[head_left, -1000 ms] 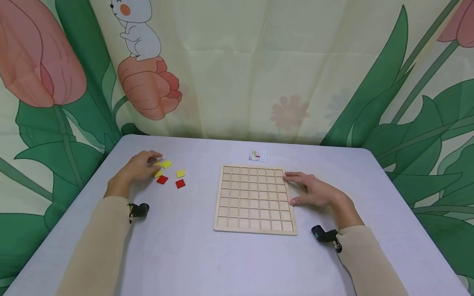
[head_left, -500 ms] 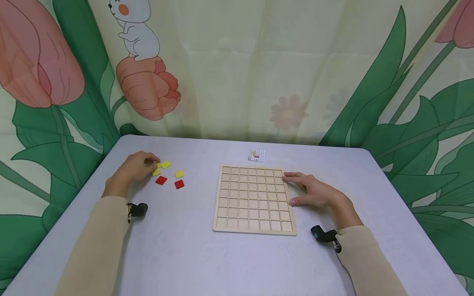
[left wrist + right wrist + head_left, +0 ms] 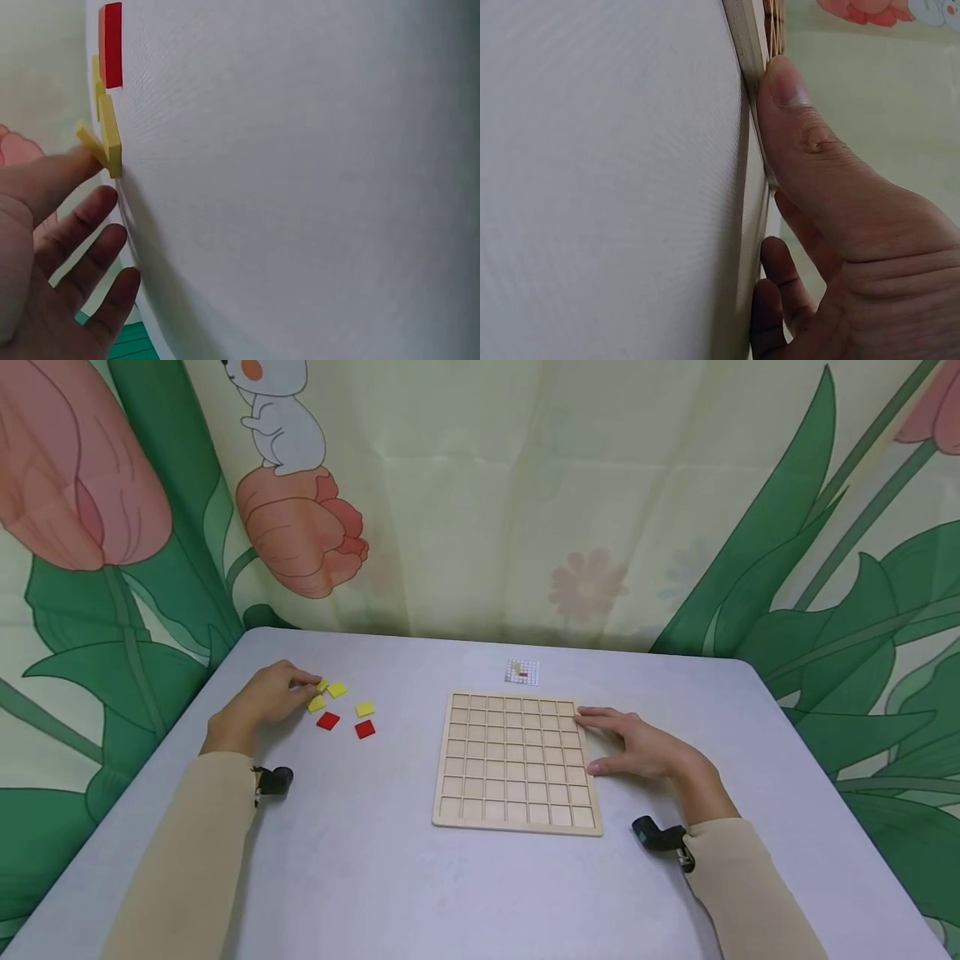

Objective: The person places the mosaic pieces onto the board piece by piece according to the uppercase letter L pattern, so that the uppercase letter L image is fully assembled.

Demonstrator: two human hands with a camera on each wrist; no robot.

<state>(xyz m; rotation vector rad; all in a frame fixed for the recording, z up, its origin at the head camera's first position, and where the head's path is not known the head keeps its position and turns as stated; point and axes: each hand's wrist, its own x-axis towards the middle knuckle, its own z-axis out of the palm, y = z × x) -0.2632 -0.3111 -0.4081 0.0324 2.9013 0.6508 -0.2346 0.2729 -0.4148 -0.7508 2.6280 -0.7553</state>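
My left hand (image 3: 272, 695) is at the tile cluster on the left, with thumb and forefinger pinching a yellow square tile (image 3: 90, 142), which stands tilted in the left wrist view. Close by lie more yellow tiles (image 3: 337, 690) and two red tiles (image 3: 327, 721), (image 3: 365, 729). The other fingers of that hand are spread and hold nothing. A wooden grid board (image 3: 516, 763) lies flat at mid-table, its squares bare. Against its right edge rests my right hand (image 3: 637, 747), thumb and fingertips touching the frame with the fingers fairly straight.
A small printed card (image 3: 522, 672) with a grid and coloured squares lies behind the board. The white tabletop (image 3: 337, 852) ends at a curtain (image 3: 465, 527) with flowers. Each wrist wears a black camera (image 3: 658, 835).
My left hand's fingers have closed on a yellow tile at the back of the cluster, shifting slightly. The right hand and board have stayed in place.
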